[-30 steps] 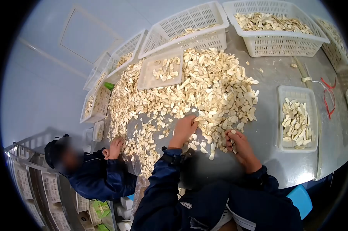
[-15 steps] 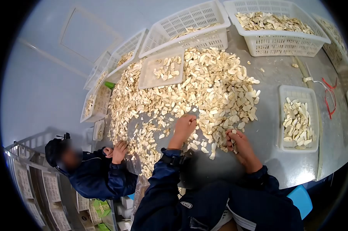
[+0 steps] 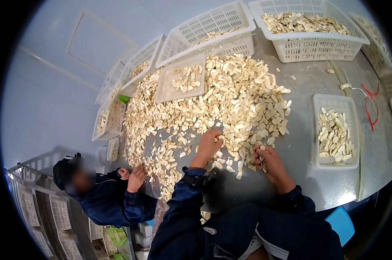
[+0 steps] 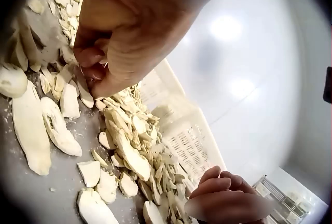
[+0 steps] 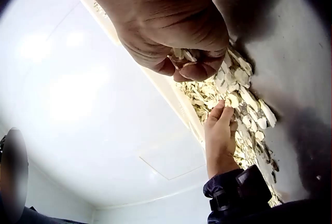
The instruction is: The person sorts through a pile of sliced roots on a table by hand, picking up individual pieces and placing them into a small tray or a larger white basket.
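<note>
Pale dried slices lie in a large pile [image 3: 239, 95] on the grey metal table. My left hand [image 3: 208, 146] is at the pile's near edge; in the left wrist view the left hand [image 4: 129, 32] has thumb and fingers curled together low over the slices, with a slice [image 4: 84, 90] right at the fingertips. In the right wrist view my right hand [image 5: 176, 32] has its fingers curled round several slices [image 5: 185, 54]. From the head view, the right hand [image 3: 271, 167] is at the pile's near right edge, holding slices.
A shallow tray [image 3: 356, 130] with slices stands at the right, another tray [image 3: 160, 89] on the pile. White baskets [image 3: 317, 51] line the back. Red cord [image 3: 367, 112] lies at the far right. Another person [image 3: 118, 199] works at the left, hands at the slices.
My left hand has shifted only slightly at the pile's edge, and the right has stayed in place. The other person's hands have moved a little over the slices.
</note>
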Available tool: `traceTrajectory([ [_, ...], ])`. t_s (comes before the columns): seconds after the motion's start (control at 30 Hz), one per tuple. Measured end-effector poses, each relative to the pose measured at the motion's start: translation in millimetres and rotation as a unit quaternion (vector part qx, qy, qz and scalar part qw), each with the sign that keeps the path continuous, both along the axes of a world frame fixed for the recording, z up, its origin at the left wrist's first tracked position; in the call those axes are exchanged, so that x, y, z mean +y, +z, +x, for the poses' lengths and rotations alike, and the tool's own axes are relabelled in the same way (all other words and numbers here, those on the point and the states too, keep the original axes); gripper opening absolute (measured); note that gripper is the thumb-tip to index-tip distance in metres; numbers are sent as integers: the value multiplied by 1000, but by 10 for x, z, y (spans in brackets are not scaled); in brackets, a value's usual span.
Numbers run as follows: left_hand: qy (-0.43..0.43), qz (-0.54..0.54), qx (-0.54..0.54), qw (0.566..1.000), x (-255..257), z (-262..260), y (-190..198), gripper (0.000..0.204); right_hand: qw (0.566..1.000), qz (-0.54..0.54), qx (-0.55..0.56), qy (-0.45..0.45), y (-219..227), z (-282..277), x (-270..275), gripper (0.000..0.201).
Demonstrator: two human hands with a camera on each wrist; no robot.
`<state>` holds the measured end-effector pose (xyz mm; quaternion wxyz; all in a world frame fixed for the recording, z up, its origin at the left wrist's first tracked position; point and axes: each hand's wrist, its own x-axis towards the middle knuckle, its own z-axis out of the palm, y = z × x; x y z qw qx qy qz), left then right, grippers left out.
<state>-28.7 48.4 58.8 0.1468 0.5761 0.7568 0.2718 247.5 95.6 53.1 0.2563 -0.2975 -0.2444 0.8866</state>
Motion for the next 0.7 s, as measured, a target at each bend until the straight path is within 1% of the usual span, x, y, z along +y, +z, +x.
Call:
traceTrajectory([
  [0.03, -5, 2, 5, 1000, -4, -11, -21, 19, 1000, 1, 0, 1, -3, 2, 2, 12],
  [0.13, -3, 37, -27, 999, -22, -13, -77, 17, 1000, 4, 0, 1, 3, 8, 5, 13],
  [0.23, -2, 13, -132, 991, -46, 0, -73, 14, 1000, 8, -8, 1, 30, 13, 5, 13],
  [0.27, 30, -20, -251, 967, -65, 32, -67, 14, 1000, 8, -12, 3, 42, 11, 7, 13],
  [0.3, 62, -53, -365, 927, -85, 159, 87, 14, 1000, 9, -16, 4, 55, 8, 6, 13],
  [0.33, 93, -86, -474, 871, -114, 240, 157, 14, 1000, 8, -21, 6, 65, 5, 0, 13],
  [0.37, 45, -70, -572, 816, -170, 254, 70, 16, 999, 31, -25, 8, 73, -1, -9, 13],
  [0.47, 114, -82, -647, 749, -226, 692, 276, 16, 995, 91, -39, 14, 70, -5, -33, 14],
  [0.5, 75, -87, -671, 732, -239, 732, 251, 17, 993, 106, -45, 17, 35, -19, -35, 15],
  [0.6, 38, -108, -682, 722, -223, 877, 243, 12, 988, 147, -48, 15, 19, -14, -52, 16],
  [0.63, 67, -102, -690, 714, -216, 916, 217, 14, 986, 159, -52, 13, 27, -13, -52, 15],
  [0.7, 56, -93, -689, 716, -201, 933, 183, 14, 979, 193, -65, 10, 22, -9, -47, 14],
])
